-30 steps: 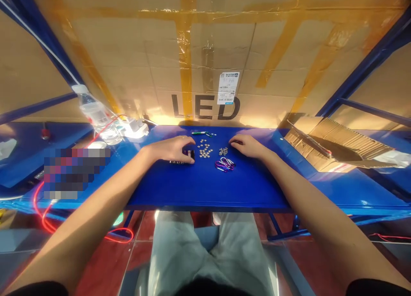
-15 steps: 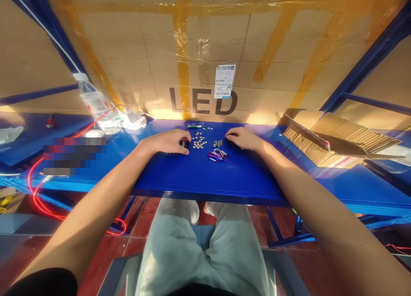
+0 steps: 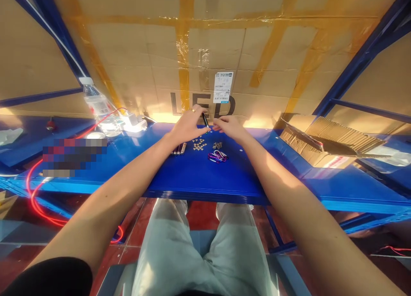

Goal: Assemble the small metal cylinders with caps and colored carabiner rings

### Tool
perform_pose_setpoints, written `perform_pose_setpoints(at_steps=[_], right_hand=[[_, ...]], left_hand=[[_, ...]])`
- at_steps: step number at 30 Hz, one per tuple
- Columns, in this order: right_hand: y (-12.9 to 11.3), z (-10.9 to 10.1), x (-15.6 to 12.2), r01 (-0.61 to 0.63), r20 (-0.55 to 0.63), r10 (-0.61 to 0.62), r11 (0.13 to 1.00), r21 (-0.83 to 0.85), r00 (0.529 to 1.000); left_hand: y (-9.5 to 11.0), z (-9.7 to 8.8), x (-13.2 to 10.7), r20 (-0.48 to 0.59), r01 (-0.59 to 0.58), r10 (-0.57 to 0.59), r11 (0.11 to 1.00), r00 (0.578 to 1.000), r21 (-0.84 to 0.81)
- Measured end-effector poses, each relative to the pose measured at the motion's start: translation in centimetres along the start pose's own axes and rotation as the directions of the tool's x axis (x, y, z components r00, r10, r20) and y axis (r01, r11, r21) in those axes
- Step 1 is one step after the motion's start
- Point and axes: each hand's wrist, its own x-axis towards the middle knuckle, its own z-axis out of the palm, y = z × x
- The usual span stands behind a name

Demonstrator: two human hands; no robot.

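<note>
My left hand (image 3: 189, 124) is raised above the blue table (image 3: 199, 180) and pinches a small dark tube (image 3: 204, 118) that stands nearly upright. My right hand (image 3: 228, 127) is close beside it, fingertips pinched near the tube's lower end; what they hold is too small to make out. Below the hands lie a pile of small silver round parts (image 3: 199, 145), a smaller heap of silver bits (image 3: 217, 145), a few purple and silver carabiners (image 3: 217, 156) and a short row of dark tubes (image 3: 179, 149).
A taped cardboard wall marked LED (image 3: 205, 64) closes the back. A water bottle (image 3: 98, 105) and a white power adapter (image 3: 135, 123) with a red cable (image 3: 41, 201) sit at the left. A flattened cardboard box (image 3: 330, 139) lies at the right.
Both hands have lifted off the table and come together in front of the cardboard. My left hand has picked up a dark tube from the row and now holds it upright.
</note>
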Motion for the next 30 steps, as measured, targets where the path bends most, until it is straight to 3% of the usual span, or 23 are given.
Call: perform_pose_setpoints(at_steps=[3, 6, 10, 16, 24, 30], right_hand=[[-1.5, 1.2, -1.2, 0.036, 0.058, -0.046, 0.986, 0.161, 0.997], [-2.1, 1.6, -2.1, 0.015, 0.05, -0.026, 0.978, 0.21, 0.998], [-1.4, 1.2, -2.4, -0.066, -0.006, 0.069, 0.976, 0.208, 0.998], [-0.1, 0.8, -2.3, -0.049, -0.02, 0.052, 0.991, 0.12, 0.998], [0.9, 1.4, -2.2, -0.004, 0.005, 0.004, 0.999, 0.052, 1.0], [1.4, 1.5, -2.1, 0.025, 0.022, -0.025, 1.0, -0.009, 0.999]], left_hand=[[1.3, 1.0, 0.1, -0.013, -0.123, 0.123, 0.992, 0.992, 0.007], [1.6, 1.4, -0.2, -0.023, -0.135, 0.134, 0.991, 0.991, -0.022], [-0.1, 1.2, -0.8, 0.004, -0.013, 0.014, 0.997, 1.0, -0.081], [-4.0, 1.4, -1.9, 0.219, 0.072, -0.067, 0.997, 0.973, -0.012], [-5.5, 3.9, -0.7, 0.352, 0.006, 0.013, 0.999, 0.936, -0.053], [-6.0, 4.4, -0.4, 0.387, -0.007, 0.039, 0.997, 0.921, -0.083]])
